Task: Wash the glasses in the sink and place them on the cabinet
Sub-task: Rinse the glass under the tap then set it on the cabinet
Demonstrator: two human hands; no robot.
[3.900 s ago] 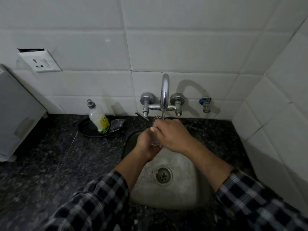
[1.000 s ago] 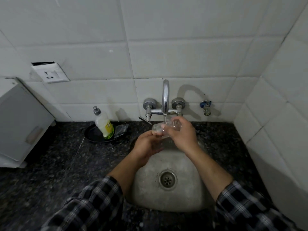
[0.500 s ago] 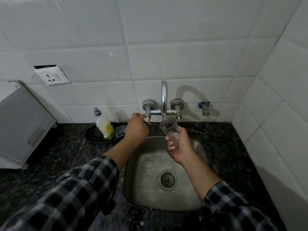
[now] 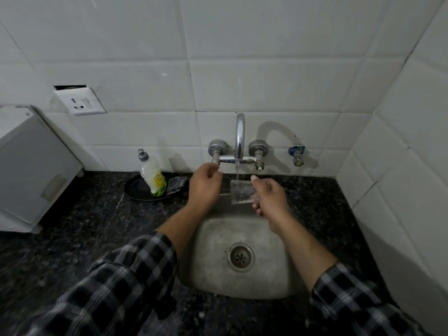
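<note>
The right hand [image 4: 270,197] holds the drinking glass [image 4: 241,194] over the back of the steel sink [image 4: 213,275], fingers [image 4: 258,184] clenched round its side. The glass lies tilted, with its mouth toward the tap spout [image 4: 240,137]. A thin water stream [image 4: 237,172] from the spout falls onto it. The left hand [image 4: 204,187] reaches to the left valve handle [image 4: 215,163], fingers curled round it. On the dark granite bench [image 4: 72,226], left of the sink, a dish-soap bottle [image 4: 152,178] stands in a black dish [image 4: 135,190].
</note>
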